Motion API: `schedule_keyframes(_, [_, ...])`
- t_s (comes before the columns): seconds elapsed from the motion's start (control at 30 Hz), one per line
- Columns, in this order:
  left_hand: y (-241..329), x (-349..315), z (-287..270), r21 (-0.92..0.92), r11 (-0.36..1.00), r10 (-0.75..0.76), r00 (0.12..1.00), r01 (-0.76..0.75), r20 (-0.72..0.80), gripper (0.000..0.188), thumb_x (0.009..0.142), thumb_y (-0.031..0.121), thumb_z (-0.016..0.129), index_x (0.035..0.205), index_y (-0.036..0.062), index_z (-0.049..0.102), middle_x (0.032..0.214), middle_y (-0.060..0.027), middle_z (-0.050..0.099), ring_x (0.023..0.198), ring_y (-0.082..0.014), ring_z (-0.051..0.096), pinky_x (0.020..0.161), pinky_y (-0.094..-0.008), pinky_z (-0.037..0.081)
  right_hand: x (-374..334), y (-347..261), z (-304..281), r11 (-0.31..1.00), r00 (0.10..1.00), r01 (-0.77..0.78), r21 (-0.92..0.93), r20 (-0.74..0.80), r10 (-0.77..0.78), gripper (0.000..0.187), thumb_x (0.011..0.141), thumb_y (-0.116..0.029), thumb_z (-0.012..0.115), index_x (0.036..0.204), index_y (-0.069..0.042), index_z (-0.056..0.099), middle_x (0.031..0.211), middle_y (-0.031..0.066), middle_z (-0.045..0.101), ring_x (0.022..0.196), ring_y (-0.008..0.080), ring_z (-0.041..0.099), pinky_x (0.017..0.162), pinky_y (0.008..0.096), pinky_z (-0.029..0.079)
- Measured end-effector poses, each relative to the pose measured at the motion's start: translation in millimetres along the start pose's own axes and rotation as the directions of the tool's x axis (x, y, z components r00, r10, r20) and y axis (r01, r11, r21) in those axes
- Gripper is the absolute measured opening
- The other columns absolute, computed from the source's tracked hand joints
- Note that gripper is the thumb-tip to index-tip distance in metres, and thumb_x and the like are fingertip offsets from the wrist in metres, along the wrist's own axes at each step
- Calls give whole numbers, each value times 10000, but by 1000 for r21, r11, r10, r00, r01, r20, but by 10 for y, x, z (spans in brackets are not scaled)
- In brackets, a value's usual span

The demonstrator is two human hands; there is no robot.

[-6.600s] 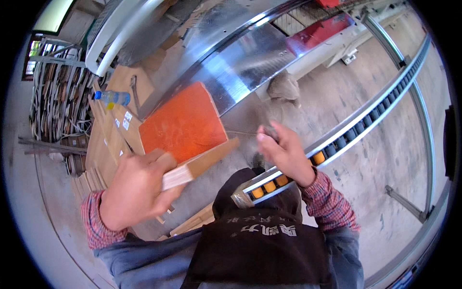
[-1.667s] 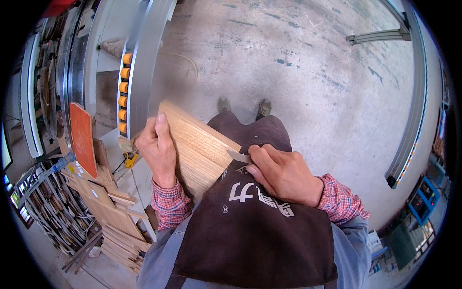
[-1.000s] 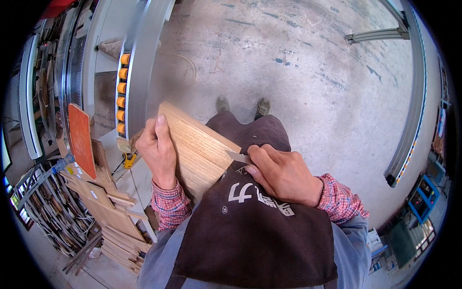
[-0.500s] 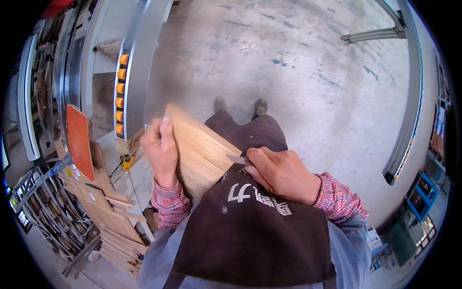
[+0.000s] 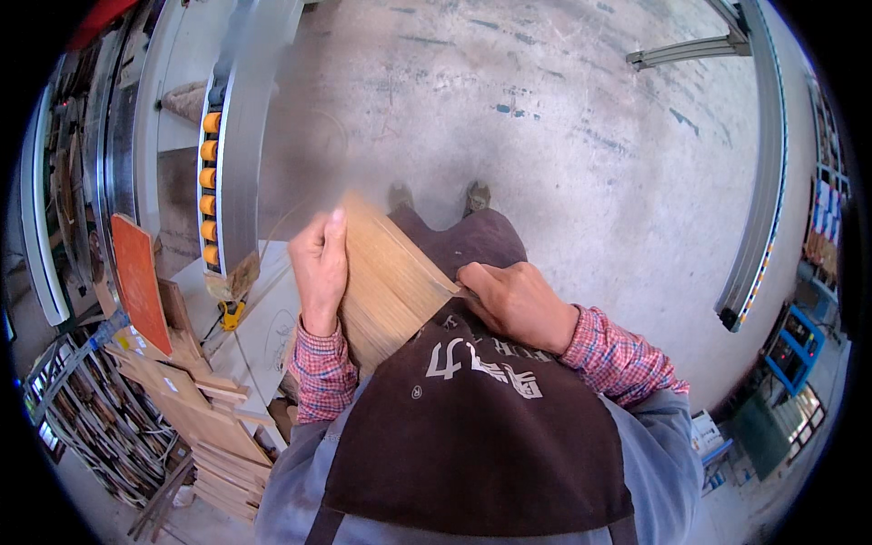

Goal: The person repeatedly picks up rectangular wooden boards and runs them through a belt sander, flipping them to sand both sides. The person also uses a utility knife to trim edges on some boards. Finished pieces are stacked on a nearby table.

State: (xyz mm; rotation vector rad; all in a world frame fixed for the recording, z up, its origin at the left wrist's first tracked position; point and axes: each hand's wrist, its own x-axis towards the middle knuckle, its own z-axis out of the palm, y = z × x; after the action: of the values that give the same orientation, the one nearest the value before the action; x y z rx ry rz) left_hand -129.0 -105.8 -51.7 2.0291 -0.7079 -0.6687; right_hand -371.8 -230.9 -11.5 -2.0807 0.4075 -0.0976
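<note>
My left hand (image 5: 318, 268) is closed round the left edge of a light wooden board (image 5: 386, 277), its thumb pointing up along the edge. The board is tilted in front of my dark apron (image 5: 472, 445), its lower end close to my body. Against the board's right edge, near the right corner, my right hand (image 5: 527, 304) is closed in a pinch. Its fingers hold a thin metal blade, which shows in the earlier picture and is now mostly hidden by the fingers and the board edge.
At the left stands a metal rail (image 5: 238, 154) with orange rollers (image 5: 209, 177). Below it are a yellow-and-black tool (image 5: 232, 314), an orange panel (image 5: 141, 282) and stacked wooden boards (image 5: 222, 477). A curved metal frame (image 5: 758, 209) rises at the right.
My right hand has turned and shifted slightly up and left along the board's edge, so the blade that stuck out is now mostly hidden. The board sits a little further right.
</note>
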Motion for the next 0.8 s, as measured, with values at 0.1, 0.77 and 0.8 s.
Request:
schedule_keyframes(0.1, [-22,-11,65,-41,999,-20,999,21,34,382,1001,236,559,729,5,421,658,3,359,673,-81,336,564,-285,321,12,40,9,1000,1000,11,-8,10,-11,154,900,-141,595,898,-30,488,693,151,599,612,368,614,527,447,481])
schedule_keyframes(0.77, [-123,-83,417,-96,995,-1,964,27,266,408,1045,264,468,785,-44,525,659,-3,472,674,-82,391,578,-308,376,418,527,291,996,990,-55,-67,-137,45,150,905,-157,586,937,-26,519,654,184,630,622,388,642,545,470,498])
schedule_keyframes(0.8, [-101,-100,419,-113,992,-24,963,57,269,406,1045,263,469,789,-46,527,662,-1,477,674,-82,393,579,-309,379,454,569,316,996,990,-57,-70,-132,48,152,905,-158,588,935,-26,518,652,188,627,621,391,641,546,475,495])
